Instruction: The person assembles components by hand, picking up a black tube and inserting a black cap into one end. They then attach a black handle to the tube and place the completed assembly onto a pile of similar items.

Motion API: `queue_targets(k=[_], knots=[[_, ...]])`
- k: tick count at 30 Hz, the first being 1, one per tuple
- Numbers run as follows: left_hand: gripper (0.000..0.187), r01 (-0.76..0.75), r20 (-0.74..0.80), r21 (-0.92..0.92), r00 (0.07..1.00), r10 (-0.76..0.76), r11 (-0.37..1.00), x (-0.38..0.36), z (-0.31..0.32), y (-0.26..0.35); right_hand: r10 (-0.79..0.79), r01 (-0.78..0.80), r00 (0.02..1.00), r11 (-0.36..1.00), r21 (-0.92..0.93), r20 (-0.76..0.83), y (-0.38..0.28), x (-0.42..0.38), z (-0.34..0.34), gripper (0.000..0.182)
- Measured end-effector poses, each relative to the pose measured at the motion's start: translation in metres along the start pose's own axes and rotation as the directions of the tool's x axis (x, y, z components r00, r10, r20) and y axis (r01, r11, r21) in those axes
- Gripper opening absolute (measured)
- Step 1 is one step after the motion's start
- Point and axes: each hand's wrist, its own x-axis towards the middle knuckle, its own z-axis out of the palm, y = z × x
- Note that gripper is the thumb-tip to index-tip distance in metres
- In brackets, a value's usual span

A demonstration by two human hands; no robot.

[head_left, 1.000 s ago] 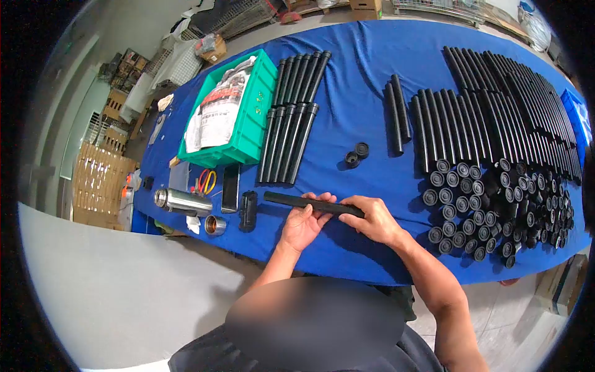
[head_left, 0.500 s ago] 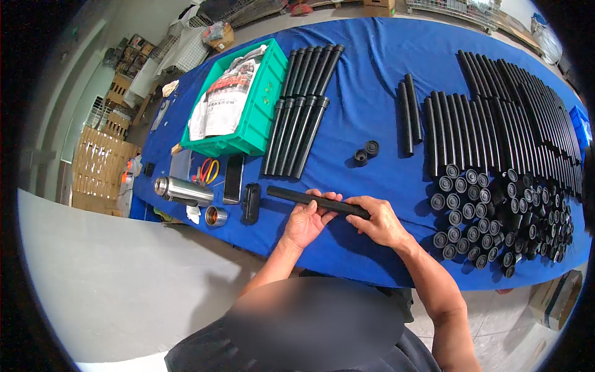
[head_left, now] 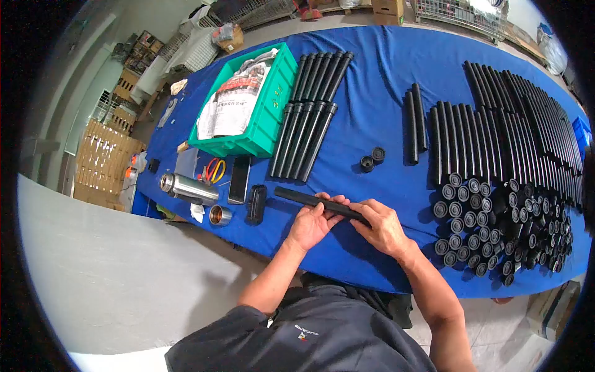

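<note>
One black tube [head_left: 294,196] held over the blue cloth [head_left: 378,80]

The left hand [head_left: 310,227] is half-curled, palm up, with its thumb over the tube's middle and its fingers around it. The right hand [head_left: 383,228] is curled closely over the tube's right end. The tube's free left end points towards a black case [head_left: 256,204], near it. Beyond the hands, two round caps [head_left: 367,163] lie between the capped tubes [head_left: 319,141] and two separate tubes [head_left: 411,133].
</note>
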Motion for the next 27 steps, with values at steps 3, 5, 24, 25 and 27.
queue_targets(k=[3,5,24,25,27], knots=[[0.028,-0.014,-0.002,0.003,1.0,0.014,1.0,-0.005,-0.005,-0.003,0.458,-0.551,0.823,0.787,0.277,0.336,-0.012,0.006,-0.014,0.038],[0.029,-0.014,-0.015,0.03,1.0,0.014,0.999,-0.004,0.0,-0.001,0.472,-0.584,0.8,0.752,0.304,0.369,-0.014,0.012,-0.017,0.039],[0.03,-0.031,-0.086,0.037,0.996,0.034,0.999,-0.004,-0.002,0.001,0.083,-0.104,0.991,0.973,0.204,0.106,0.014,-0.012,0.005,0.04],[0.03,-0.037,-0.099,0.035,0.994,0.04,0.999,-0.004,0.004,-0.001,0.063,-0.076,0.994,0.987,0.141,0.093,0.014,-0.012,0.006,0.038],[0.03,-0.046,-0.077,0.029,0.996,0.048,0.999,-0.003,0.004,-0.002,0.022,-0.023,0.997,1.0,0.015,0.075,0.01,-0.012,0.005,0.034]])
